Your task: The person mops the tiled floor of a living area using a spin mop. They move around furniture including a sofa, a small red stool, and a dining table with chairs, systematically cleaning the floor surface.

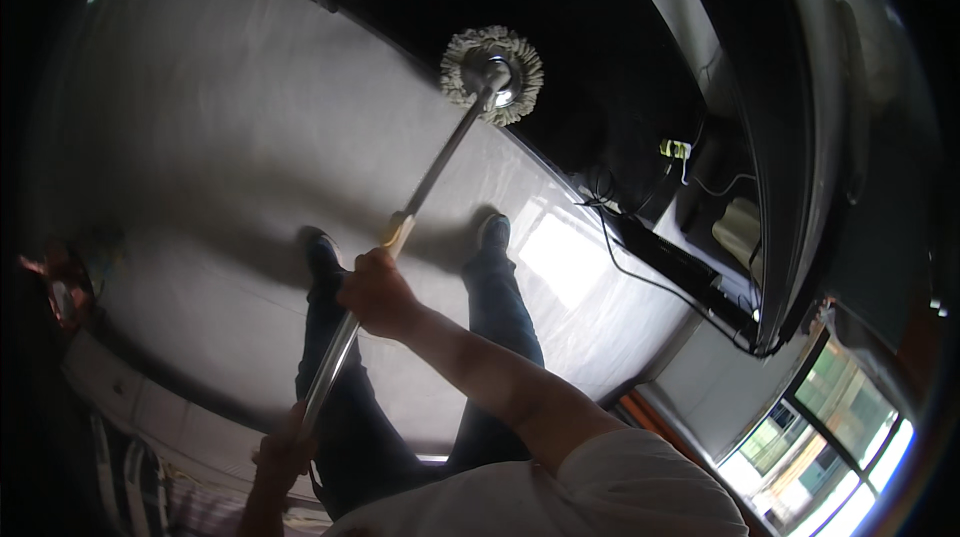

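Observation:
My right hand [379, 293] grips the metal handle [442, 162] of a string mop just below its yellowish collar [397, 231]. Lower on the same pole, near my left thigh, my left hand [281, 445] is closed around it. The pole slants away from me to a round mop head [480, 71] with pale cotton strands and a shiny centre plate. This head overlaps the front edge of a black piece of furniture [585, 71]; whether it touches the floor or the furniture cannot be told. My shoes [493, 231] stand apart on the smooth grey floor [247, 109].
Black cables [637, 278] hang over the furniture's edge at the right, near a small yellow-green item [676, 150] with a cord. A window [817, 432] is at lower right. A reddish object [64, 289] stands at left, near light-coloured furniture [150, 402].

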`<state>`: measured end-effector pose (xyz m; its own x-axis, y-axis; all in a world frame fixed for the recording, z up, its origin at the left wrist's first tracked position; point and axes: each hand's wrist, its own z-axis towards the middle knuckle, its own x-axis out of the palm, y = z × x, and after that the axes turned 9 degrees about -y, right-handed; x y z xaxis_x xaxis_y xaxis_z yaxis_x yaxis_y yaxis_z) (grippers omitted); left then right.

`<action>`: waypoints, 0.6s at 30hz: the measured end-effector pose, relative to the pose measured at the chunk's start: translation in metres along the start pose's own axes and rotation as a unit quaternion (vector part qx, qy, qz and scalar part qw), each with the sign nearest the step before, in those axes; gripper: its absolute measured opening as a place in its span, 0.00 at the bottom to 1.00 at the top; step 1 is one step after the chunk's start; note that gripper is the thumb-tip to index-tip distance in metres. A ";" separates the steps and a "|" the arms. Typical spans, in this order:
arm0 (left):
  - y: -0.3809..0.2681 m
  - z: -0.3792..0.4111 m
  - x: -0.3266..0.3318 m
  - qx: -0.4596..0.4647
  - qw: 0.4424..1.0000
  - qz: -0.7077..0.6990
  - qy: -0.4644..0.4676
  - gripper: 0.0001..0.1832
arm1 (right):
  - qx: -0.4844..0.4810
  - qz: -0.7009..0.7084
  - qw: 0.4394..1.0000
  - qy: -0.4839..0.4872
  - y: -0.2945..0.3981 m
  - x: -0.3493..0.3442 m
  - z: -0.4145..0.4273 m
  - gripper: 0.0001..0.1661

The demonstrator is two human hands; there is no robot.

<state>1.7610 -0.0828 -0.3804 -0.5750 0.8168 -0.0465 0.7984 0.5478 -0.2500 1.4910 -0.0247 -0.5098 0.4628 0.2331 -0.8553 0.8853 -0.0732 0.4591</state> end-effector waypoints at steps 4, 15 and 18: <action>-0.039 0.040 0.085 0.175 0.961 0.211 0.034 0.26 | 0.018 -0.032 0.997 -0.062 -0.092 0.005 -0.057 0.05; -0.238 0.269 0.405 0.272 0.952 -0.011 0.142 0.30 | 0.025 -0.211 0.977 0.032 -0.499 -0.062 -0.159 0.05; -0.240 0.286 0.423 0.294 0.947 0.044 0.121 0.31 | 0.065 -0.215 0.974 0.031 -0.513 -0.055 -0.166 0.06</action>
<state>1.2747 0.0799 -0.6163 -0.3966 0.9110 0.1136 0.5621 0.3388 -0.7545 1.0039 0.1610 -0.6582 0.0487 0.3275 -0.9436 0.9968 -0.0765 0.0249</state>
